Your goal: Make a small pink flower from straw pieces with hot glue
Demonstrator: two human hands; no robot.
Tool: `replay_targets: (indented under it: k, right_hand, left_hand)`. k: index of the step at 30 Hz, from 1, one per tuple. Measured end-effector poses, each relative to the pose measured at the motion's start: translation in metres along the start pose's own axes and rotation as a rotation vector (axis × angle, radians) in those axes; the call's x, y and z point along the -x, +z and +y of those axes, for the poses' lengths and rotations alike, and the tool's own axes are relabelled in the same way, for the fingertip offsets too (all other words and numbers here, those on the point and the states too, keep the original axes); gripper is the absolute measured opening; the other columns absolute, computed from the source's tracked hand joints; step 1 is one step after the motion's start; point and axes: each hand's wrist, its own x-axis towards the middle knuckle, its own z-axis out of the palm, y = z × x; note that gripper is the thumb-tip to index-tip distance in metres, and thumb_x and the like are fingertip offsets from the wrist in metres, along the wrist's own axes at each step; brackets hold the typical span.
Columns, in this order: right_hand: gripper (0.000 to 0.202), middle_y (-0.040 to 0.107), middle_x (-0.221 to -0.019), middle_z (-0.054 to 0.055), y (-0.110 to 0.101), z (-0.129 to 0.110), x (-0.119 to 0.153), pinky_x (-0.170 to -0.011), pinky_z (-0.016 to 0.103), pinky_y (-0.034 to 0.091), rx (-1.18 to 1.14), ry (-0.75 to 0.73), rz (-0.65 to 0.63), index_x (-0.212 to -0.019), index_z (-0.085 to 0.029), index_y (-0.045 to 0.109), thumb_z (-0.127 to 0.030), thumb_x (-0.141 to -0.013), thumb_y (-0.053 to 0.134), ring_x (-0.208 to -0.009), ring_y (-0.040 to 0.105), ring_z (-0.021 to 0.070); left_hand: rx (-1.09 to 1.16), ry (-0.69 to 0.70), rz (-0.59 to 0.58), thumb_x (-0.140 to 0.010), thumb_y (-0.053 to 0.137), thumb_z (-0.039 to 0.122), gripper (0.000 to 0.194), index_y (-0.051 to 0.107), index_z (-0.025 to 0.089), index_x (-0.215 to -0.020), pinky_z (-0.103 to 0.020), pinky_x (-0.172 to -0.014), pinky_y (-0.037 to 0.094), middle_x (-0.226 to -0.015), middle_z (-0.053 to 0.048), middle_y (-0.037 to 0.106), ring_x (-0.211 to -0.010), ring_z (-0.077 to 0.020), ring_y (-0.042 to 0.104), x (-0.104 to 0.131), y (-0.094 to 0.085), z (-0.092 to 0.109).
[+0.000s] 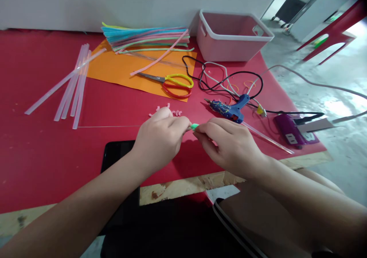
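Observation:
My left hand [160, 137] is closed in a pinch around a thin, pale stick [109, 126] that runs out to the left, just above the red tabletop. At the stick's right end, a short bit of bright green pipe cleaner [195, 126] shows between both sets of fingertips. The fingers of my right hand [229, 143] pinch that green piece from the other side. Small curled pink pieces [177, 113] lie just beyond my left hand, partly covered by it. A blue glue gun [229, 110] rests beyond my right hand.
Scissors [177, 85] and a pipe cleaner bundle [143, 36] lie on orange paper [106, 68]. Glue sticks [73, 85] are at left, a pink basket [226, 47] at back. Cables [212, 85] run to a purple power strip [289, 129]. A black phone [117, 151] lies under my left forearm.

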Motion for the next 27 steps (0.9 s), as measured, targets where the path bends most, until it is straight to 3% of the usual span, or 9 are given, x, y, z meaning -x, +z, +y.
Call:
replay_targets:
  k: [3, 6, 9, 13, 20, 24, 27]
  right_hand:
    - [0.019, 0.063, -0.072, 0.006, -0.001, 0.007, -0.001, -0.063, 0.029, 0.045, 0.097, -0.111, -0.056, -0.083, -0.012, 0.067, -0.014, -0.093, 0.051, -0.066, 0.057, 0.0167]
    - [0.016, 0.065, -0.073, 0.005, -0.005, 0.015, -0.006, -0.066, 0.028, 0.046, 0.027, -0.120, -0.037, -0.083, -0.015, 0.067, -0.016, -0.092, 0.055, -0.069, 0.059, 0.0159]
    - [0.009, 0.068, -0.073, 0.001, -0.013, 0.025, -0.013, -0.064, 0.025, 0.046, -0.229, 0.015, -0.048, -0.079, -0.019, 0.068, -0.022, -0.087, 0.066, -0.068, 0.061, 0.0127]
    - [0.009, 0.071, -0.074, -0.001, -0.019, 0.034, -0.019, -0.061, 0.025, 0.046, -0.564, 0.196, -0.128, -0.080, -0.022, 0.072, -0.030, -0.084, 0.070, -0.066, 0.062, 0.0117]
    - [0.017, 0.069, -0.070, 0.002, 0.001, 0.011, -0.008, -0.055, 0.024, 0.044, -0.743, 0.445, 0.000, -0.082, -0.017, 0.071, -0.032, -0.087, 0.065, -0.061, 0.059, 0.0120]
    - [0.016, 0.070, -0.066, 0.001, 0.010, -0.011, -0.002, -0.050, 0.021, 0.045, -0.711, 0.542, 0.072, -0.080, -0.016, 0.071, -0.030, -0.087, 0.064, -0.055, 0.060, 0.0105]
    - [0.011, 0.074, -0.072, 0.001, 0.012, -0.017, 0.002, -0.052, 0.021, 0.046, -0.384, 0.341, 0.145, -0.088, -0.018, 0.071, -0.021, -0.088, 0.061, -0.054, 0.061, 0.0093]
  left_hand:
    - [-0.047, 0.053, -0.081, -0.088, 0.050, 0.012, 0.020, 0.064, 0.017, -0.075, -0.031, -0.056, 0.036, -0.060, -0.003, 0.057, -0.065, -0.0198, 0.047, 0.001, 0.001, 0.002]
    - [-0.034, 0.090, -0.118, -0.088, 0.047, 0.010, 0.024, 0.061, 0.016, -0.069, -0.030, -0.054, 0.034, -0.059, -0.003, 0.053, -0.065, -0.0189, 0.047, 0.002, 0.001, 0.002]
    - [0.109, 0.129, -0.085, -0.091, 0.047, 0.013, 0.024, 0.063, 0.015, -0.073, -0.029, -0.056, 0.039, -0.062, -0.004, 0.057, -0.065, -0.0179, 0.048, 0.001, 0.001, 0.002]
    - [0.307, 0.153, 0.079, -0.092, 0.054, 0.020, 0.018, 0.065, 0.016, -0.078, -0.028, -0.061, 0.044, -0.066, -0.002, 0.064, -0.065, -0.0155, 0.050, -0.002, -0.004, 0.002]
    - [0.317, -0.046, 0.210, -0.091, 0.060, 0.023, 0.010, 0.065, 0.018, -0.084, -0.027, -0.058, 0.043, -0.070, 0.000, 0.067, -0.067, -0.0146, 0.054, -0.005, -0.009, -0.002]
    - [0.213, -0.045, 0.225, -0.093, 0.055, 0.021, 0.012, 0.065, 0.019, -0.087, -0.029, -0.060, 0.044, -0.076, -0.002, 0.069, -0.070, -0.0162, 0.053, -0.004, -0.006, -0.003]
    - [0.151, -0.005, 0.185, -0.095, 0.050, 0.019, 0.016, 0.066, 0.018, -0.091, -0.031, -0.064, 0.046, -0.075, -0.004, 0.068, -0.070, -0.0174, 0.051, -0.004, -0.004, -0.005]
